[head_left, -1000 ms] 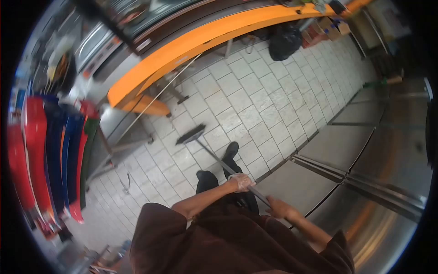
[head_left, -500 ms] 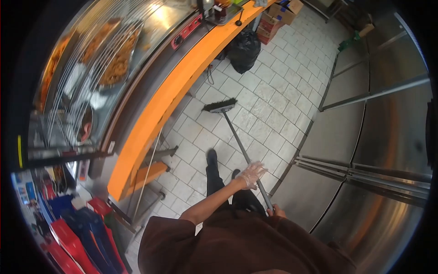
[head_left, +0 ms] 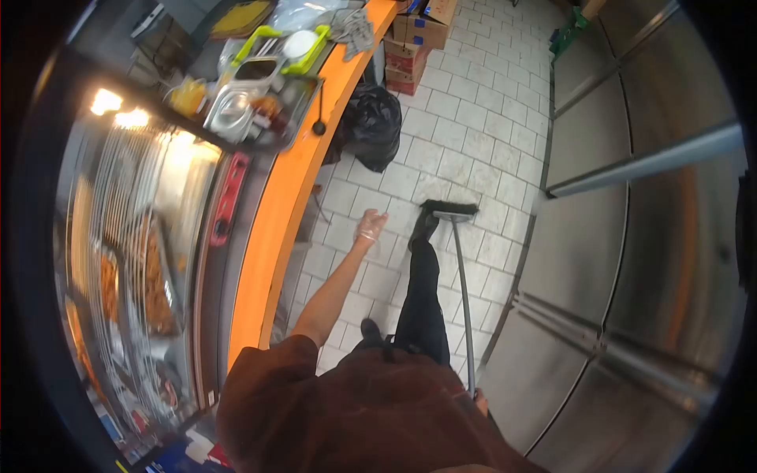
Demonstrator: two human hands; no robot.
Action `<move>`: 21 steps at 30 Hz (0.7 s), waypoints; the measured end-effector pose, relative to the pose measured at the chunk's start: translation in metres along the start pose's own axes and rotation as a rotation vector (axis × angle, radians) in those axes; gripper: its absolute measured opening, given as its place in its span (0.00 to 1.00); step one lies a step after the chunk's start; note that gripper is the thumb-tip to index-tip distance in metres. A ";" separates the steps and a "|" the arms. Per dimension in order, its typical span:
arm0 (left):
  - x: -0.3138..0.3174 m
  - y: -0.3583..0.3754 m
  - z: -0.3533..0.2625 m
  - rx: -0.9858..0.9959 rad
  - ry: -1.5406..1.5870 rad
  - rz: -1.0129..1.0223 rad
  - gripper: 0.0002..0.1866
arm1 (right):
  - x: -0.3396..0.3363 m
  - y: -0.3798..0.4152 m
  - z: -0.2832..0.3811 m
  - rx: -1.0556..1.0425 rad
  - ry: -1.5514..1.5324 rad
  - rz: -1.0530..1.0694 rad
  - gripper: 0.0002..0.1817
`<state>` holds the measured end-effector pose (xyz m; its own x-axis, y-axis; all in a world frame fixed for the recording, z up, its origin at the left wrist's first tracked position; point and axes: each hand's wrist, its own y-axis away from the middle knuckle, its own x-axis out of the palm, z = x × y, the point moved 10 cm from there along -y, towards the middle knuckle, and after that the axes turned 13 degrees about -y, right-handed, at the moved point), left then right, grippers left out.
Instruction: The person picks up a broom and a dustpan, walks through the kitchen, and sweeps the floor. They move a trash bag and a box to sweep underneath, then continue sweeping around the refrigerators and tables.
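- While the left hand [head_left: 372,225], gloved, is held free near the middle of the frame with its fingers loosely spread, the right hand [head_left: 480,403], lower centre and mostly hidden by the shirt [head_left: 363,410], is closed round the broom [head_left: 464,292]
- The broom runs up to right of centre, its bristles [head_left: 465,207] at the floor [head_left: 489,158], overlapping a shoe [head_left: 423,229] in view; whether they touch, I cannot tell
- A black bag [head_left: 371,126] lies upper middle, beside the orange surface [head_left: 290,193]
- Steel doors [head_left: 568,268] fill the right
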<state>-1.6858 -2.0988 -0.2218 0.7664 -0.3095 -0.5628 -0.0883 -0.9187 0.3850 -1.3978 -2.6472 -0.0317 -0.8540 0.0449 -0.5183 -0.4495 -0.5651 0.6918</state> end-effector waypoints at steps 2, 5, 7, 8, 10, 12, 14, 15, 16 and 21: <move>-0.003 -0.089 0.015 -0.099 -0.063 -0.013 0.37 | 0.008 -0.049 0.017 0.098 0.076 -0.103 0.16; -0.011 -0.205 0.035 -0.115 -0.376 -0.159 0.48 | 0.002 -0.128 0.055 0.223 0.100 -0.210 0.16; -0.018 -0.278 0.048 -0.261 -0.399 -0.134 0.54 | -0.008 -0.182 0.088 0.172 0.004 -0.157 0.16; -0.023 -0.318 0.059 -0.248 -0.449 -0.212 0.55 | -0.012 -0.203 0.107 0.193 0.008 -0.143 0.16; -0.044 -0.374 0.042 -0.323 -0.550 -0.221 0.57 | -0.028 -0.244 0.154 0.172 -0.010 -0.177 0.12; -0.084 -0.410 -0.014 -0.341 -0.548 -0.346 0.58 | -0.037 -0.270 0.151 0.239 -0.062 -0.171 0.13; -0.107 -0.458 -0.038 -0.430 -0.581 -0.302 0.58 | -0.025 -0.286 0.149 0.305 -0.133 -0.172 0.15; -0.109 -0.479 -0.028 -0.526 -0.598 -0.265 0.57 | -0.028 -0.291 0.152 0.308 -0.136 -0.223 0.15; -0.108 -0.506 -0.014 -0.536 -0.609 -0.250 0.57 | -0.033 -0.291 0.153 0.316 -0.135 -0.271 0.15; -0.086 -0.595 0.055 -0.542 -0.546 -0.056 0.57 | -0.011 -0.299 0.152 0.353 -0.049 -0.254 0.16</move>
<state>-1.7337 -1.5391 -0.4425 0.3256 -0.4729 -0.8187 0.3727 -0.7316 0.5708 -1.2936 -2.3534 -0.1565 -0.7121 0.1901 -0.6758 -0.7019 -0.2155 0.6789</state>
